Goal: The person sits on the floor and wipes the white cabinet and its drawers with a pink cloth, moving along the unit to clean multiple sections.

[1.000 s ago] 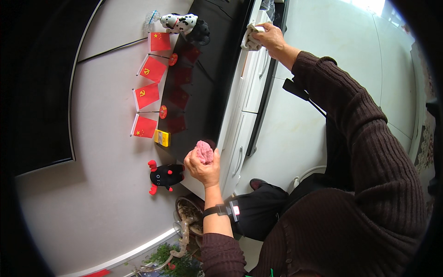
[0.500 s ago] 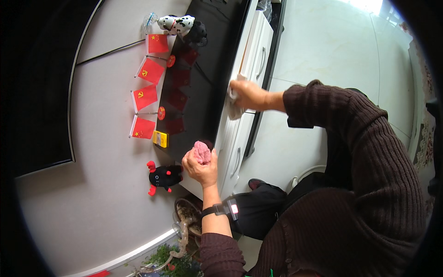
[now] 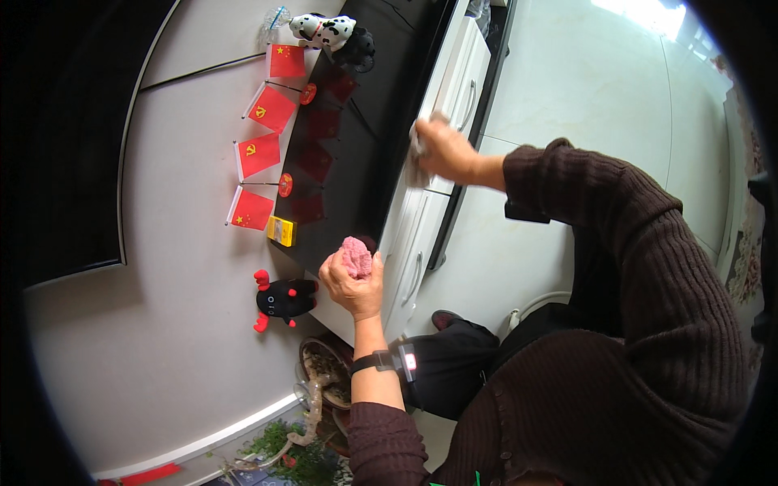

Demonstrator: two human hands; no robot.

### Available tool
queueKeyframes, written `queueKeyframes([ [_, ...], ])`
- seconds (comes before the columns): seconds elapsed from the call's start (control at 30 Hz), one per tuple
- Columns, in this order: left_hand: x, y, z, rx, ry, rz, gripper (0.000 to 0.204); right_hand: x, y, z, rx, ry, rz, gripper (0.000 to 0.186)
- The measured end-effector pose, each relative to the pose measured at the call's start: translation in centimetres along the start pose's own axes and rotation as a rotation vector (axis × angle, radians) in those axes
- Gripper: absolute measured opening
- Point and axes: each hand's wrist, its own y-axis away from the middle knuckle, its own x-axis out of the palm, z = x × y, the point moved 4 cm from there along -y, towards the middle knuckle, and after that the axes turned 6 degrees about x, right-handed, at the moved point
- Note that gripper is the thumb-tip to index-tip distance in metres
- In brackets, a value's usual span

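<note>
My left hand point(image 3: 356, 292) is closed around a crumpled pink cloth point(image 3: 356, 257) at the near end of the cabinet's glossy black top point(image 3: 324, 198). My right hand point(image 3: 448, 154), slightly blurred, grips a greyish cloth point(image 3: 417, 172) against the cabinet's white front point(image 3: 403, 231), just below the edge of the top. Part of the grey cloth is hidden by the fingers.
Small red flags point(image 3: 258, 155) on stands, a yellow box point(image 3: 282, 232) and a spotted dog figurine point(image 3: 322, 31) line the wall side. A black plush toy point(image 3: 285, 298) lies at the near end, above a potted plant point(image 3: 326, 373). Drawer handles point(image 3: 414, 278) stick out.
My right hand and the grey cloth have shifted slightly along the cabinet front. The left hand still holds the pink cloth in nearly the same place; the view has tilted a little.
</note>
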Motion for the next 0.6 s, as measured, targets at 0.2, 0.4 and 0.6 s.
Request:
queueKeyframes([
  [0.2, 0.0, -0.1, 0.0, -0.007, -0.001, 0.007, 0.061, 1.6, 1.9, 1.6, -0.277, 0.07, 0.23, 0.033],
  [0.4, -0.1, 0.0, -0.1, -0.007, -0.001, 0.003, 0.06, -4.0, -3.7, -1.7, -0.094, -0.038, -0.1, 0.03],
  [0.6, -0.1, -0.1, 0.0, -0.014, 0.01, -0.009, 0.06, -4.6, -5.2, -1.8, 0.16, -0.007, -0.266, 0.037],
])
